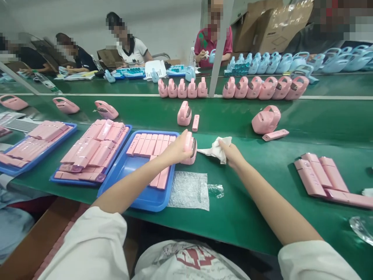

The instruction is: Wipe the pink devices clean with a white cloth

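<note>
My left hand [177,149] is closed around a pink handled device [191,151] with a dark oval panel, held above the green table [250,217]. Part of the device is hidden behind my fingers. A crumpled white cloth [220,149] is pinched in my right hand [232,153]; its thin twisted end reaches left to the device. Under my left forearm sits a blue tray [154,201] with pink rectangular pieces [150,144] in rows. A flat bubble-wrap pouch [190,190] lies right of the tray.
Ahead stand a pink device [184,113] and a small pink piece [196,122]. Another blue tray [55,179], piled with pink pieces, is on the left. More pink pieces [313,177] lie to the right. Across the table, a person in red [227,42] holds a blue device.
</note>
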A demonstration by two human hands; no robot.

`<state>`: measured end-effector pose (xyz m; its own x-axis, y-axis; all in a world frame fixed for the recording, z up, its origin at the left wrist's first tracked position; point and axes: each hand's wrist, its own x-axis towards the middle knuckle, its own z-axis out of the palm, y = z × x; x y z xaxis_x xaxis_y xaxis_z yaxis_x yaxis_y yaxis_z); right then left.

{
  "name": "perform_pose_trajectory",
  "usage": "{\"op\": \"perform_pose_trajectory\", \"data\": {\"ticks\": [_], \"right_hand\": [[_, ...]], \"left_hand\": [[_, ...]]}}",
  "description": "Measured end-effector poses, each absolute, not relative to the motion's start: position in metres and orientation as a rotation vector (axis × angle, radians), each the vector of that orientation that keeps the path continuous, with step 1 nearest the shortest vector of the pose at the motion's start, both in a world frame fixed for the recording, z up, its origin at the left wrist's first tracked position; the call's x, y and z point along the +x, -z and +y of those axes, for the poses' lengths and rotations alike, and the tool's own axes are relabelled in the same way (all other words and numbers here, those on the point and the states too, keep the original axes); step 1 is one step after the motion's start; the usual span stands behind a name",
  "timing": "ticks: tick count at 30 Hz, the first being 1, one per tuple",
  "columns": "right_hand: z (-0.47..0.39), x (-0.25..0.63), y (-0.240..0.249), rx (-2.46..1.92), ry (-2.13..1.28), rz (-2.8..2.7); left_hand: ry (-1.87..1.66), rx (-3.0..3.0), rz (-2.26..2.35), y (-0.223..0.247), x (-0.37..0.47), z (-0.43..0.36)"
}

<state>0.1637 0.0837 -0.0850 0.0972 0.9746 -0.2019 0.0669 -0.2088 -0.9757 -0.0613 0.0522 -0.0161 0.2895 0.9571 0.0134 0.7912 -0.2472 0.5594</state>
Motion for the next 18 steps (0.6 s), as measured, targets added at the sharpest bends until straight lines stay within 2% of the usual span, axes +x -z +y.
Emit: {"op": "perform_pose_trajectory", "data": {"ticks": [4,10,15,18], "right_hand": [[0.053,0.173,0.077,-1.398,-1.380,-0.891],[0.006,0.161,0.081,-1.205,-1.387,-0.804],[-0.023,0.158,0.087,-1.108,-1.377,-1.368],[-0.025,0.164,0.089,-0.887,-1.312,-1.808]], "left_hand": [[-0.584,2.109,1.551,0.017,-0.061,0.032],[-0.614,2.184,1.395,0.019,-0.056,-0.033],[-0.822,2.194,1.335,0.035,-0.055,-0.067],[-0.896,2.253,1.213,0.047,-0.055,-0.076]]}}
